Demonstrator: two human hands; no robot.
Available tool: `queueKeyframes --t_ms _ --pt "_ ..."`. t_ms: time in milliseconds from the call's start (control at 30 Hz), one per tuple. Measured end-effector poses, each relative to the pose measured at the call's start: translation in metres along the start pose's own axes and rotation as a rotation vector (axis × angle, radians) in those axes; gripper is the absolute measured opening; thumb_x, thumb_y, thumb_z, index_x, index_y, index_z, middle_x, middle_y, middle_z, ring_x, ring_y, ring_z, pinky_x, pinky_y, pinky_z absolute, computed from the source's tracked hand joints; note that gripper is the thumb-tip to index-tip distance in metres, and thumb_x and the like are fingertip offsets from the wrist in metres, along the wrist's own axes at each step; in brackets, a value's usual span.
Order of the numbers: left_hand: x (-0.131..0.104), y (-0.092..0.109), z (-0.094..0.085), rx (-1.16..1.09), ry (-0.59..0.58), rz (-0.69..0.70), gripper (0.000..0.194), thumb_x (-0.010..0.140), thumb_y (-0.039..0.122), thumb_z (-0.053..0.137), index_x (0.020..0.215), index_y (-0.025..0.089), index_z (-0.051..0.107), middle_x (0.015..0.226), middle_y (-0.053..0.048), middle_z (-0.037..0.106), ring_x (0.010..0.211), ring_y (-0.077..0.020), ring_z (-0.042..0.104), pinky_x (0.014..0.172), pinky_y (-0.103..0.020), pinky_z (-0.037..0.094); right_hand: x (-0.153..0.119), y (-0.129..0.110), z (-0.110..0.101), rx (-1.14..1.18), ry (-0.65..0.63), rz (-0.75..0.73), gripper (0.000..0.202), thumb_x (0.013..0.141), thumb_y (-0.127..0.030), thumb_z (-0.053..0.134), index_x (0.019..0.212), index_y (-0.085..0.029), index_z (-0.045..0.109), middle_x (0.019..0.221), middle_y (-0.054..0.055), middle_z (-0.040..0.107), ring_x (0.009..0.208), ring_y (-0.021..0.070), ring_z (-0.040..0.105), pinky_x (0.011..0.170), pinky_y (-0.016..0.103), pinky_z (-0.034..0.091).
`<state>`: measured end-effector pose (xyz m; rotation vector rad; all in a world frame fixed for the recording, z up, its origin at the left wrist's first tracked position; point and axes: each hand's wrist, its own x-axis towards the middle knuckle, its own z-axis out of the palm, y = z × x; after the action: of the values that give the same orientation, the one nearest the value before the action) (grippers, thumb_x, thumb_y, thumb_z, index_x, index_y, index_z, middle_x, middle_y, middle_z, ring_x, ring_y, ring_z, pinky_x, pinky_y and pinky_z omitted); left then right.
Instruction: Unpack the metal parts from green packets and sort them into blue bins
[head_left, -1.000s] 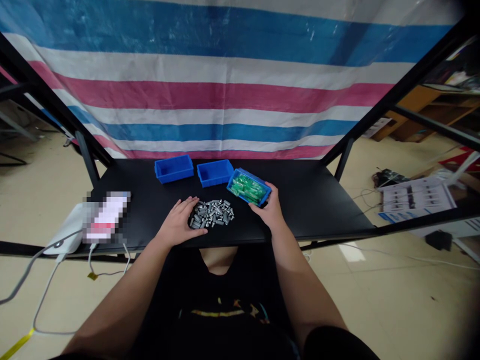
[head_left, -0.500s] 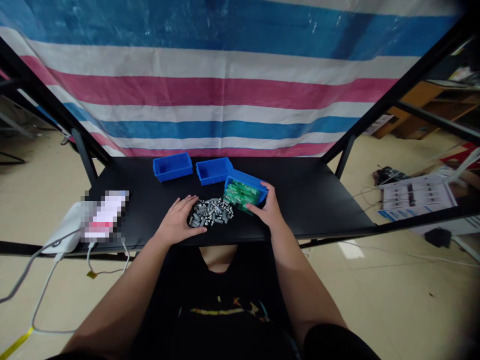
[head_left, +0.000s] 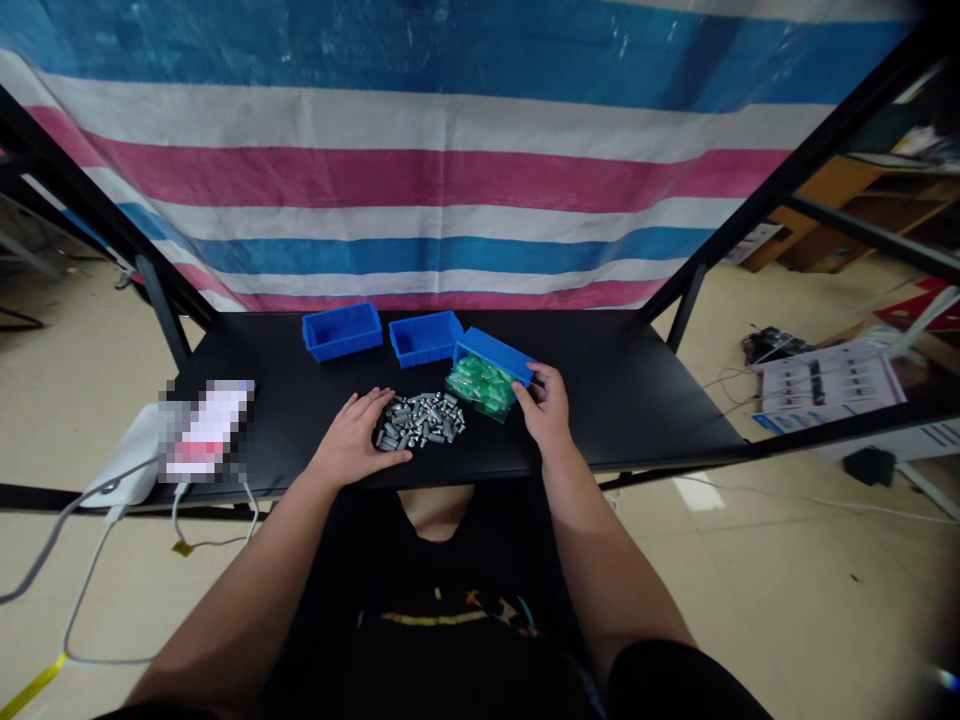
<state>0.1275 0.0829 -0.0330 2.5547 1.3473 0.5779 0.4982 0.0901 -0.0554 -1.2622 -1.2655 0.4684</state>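
Observation:
My right hand (head_left: 546, 405) grips the right end of a blue plastic bin (head_left: 495, 350), tipped towards me. Green-and-clear small packets (head_left: 482, 386) lie at its lowered open side, partly on the tabletop. Beside them spreads a pile of small grey metal cylindrical pieces (head_left: 422, 419). My left hand (head_left: 358, 438) rests on the table, its thumb and fingers spread around the pile's left edge. What the metal pieces are exactly is too small to tell.
Two more blue bins, a left one (head_left: 343, 332) and a middle one (head_left: 426, 339), stand at the back of the black table (head_left: 600, 400). A blurred phone (head_left: 210, 430) and a white box with cables (head_left: 127, 465) lie at the left. A striped sheet (head_left: 442, 180) hangs behind.
My right hand has tilted the bin further towards me, and the green packets have slid out at its front. My left hand has stayed by the metal pile.

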Motion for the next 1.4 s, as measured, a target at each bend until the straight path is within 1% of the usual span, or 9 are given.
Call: queueKeyframes --t_ms 300,433,767,867,1067,1133,1267,1333,1400 --pt "0.0 0.0 0.0 0.008 -0.013 -0.002 0.105 0.076 0.08 0.066 0.157 0.023 0.033 0.159 -0.013 0.047 0.15 -0.0337 0.04 0.126 -0.057 0.026 0.004 0.003 0.001 -0.01 0.06 -0.131 0.051 0.082 -0.04 0.077 0.125 -0.027 0.052 0.126 0.008 0.055 0.12 0.0244 0.06 0.108 0.049 0.051" --pt "0.0 0.0 -0.001 0.009 -0.013 0.005 0.105 0.076 0.08 0.065 0.158 0.024 0.032 0.159 -0.013 0.047 0.15 -0.0343 0.039 0.127 -0.057 0.026 0.004 0.0 0.0 -0.054 0.123 -0.174 0.049 0.083 -0.039 0.075 0.124 -0.027 0.052 0.13 0.009 0.051 0.127 0.0261 0.054 0.112 0.051 0.047" --pt "0.001 0.001 -0.001 0.005 -0.019 -0.001 0.105 0.075 0.08 0.066 0.158 0.024 0.032 0.159 -0.012 0.047 0.15 -0.0344 0.04 0.126 -0.058 0.027 0.005 -0.006 -0.005 -0.051 0.298 -0.262 0.048 0.082 -0.038 0.077 0.12 -0.026 0.05 0.129 0.011 0.046 0.13 0.0281 0.052 0.11 0.052 0.049" --pt "0.001 0.0 -0.001 -0.001 -0.011 0.0 0.105 0.075 0.08 0.066 0.158 0.024 0.033 0.159 -0.013 0.047 0.15 -0.0344 0.04 0.126 -0.058 0.026 0.005 -0.006 -0.005 -0.045 0.352 -0.229 0.051 0.081 -0.041 0.077 0.12 -0.026 0.049 0.13 0.011 0.045 0.13 0.0281 0.052 0.109 0.051 0.05" --pt "0.0 0.001 -0.003 -0.022 0.004 -0.002 0.102 0.078 0.078 0.065 0.158 0.023 0.032 0.16 -0.013 0.046 0.151 -0.0341 0.038 0.127 -0.057 0.026 0.007 0.0 -0.009 0.026 0.479 -0.063 0.057 0.085 -0.047 0.073 0.129 -0.027 0.042 0.131 0.011 0.048 0.126 0.0266 0.056 0.107 0.05 0.05" --pt "0.0 0.003 -0.004 -0.04 0.013 -0.015 0.097 0.081 0.076 0.064 0.157 0.024 0.033 0.16 -0.012 0.046 0.151 -0.0334 0.038 0.127 -0.057 0.026 0.011 0.007 -0.014 0.072 0.544 -0.023 0.058 0.086 -0.047 0.072 0.129 -0.026 0.04 0.127 0.011 0.052 0.118 0.0253 0.061 0.104 0.049 0.051" --pt "-0.002 0.003 -0.005 -0.092 0.039 -0.035 0.084 0.089 0.068 0.06 0.156 0.023 0.036 0.159 -0.012 0.047 0.151 -0.0325 0.038 0.127 -0.057 0.028 0.026 0.029 -0.025 0.131 0.689 0.043 0.055 0.087 -0.051 0.069 0.125 -0.025 0.039 0.109 0.007 0.062 0.1 0.0226 0.069 0.099 0.049 0.053" --pt "-0.002 0.003 -0.006 -0.117 0.052 -0.037 0.078 0.092 0.063 0.058 0.155 0.022 0.037 0.159 -0.012 0.047 0.152 -0.0318 0.037 0.127 -0.056 0.029 0.04 0.041 -0.03 0.146 0.694 0.069 0.056 0.086 -0.053 0.069 0.123 -0.025 0.038 0.103 0.005 0.065 0.097 0.0222 0.07 0.098 0.048 0.054" --pt "-0.003 0.001 -0.006 -0.143 0.067 -0.039 0.073 0.095 0.059 0.056 0.155 0.022 0.037 0.159 -0.013 0.047 0.152 -0.0312 0.036 0.126 -0.054 0.031 0.056 0.053 -0.033 0.155 0.652 0.078 0.058 0.084 -0.054 0.071 0.123 -0.025 0.039 0.101 0.005 0.067 0.096 0.0224 0.071 0.097 0.047 0.054"
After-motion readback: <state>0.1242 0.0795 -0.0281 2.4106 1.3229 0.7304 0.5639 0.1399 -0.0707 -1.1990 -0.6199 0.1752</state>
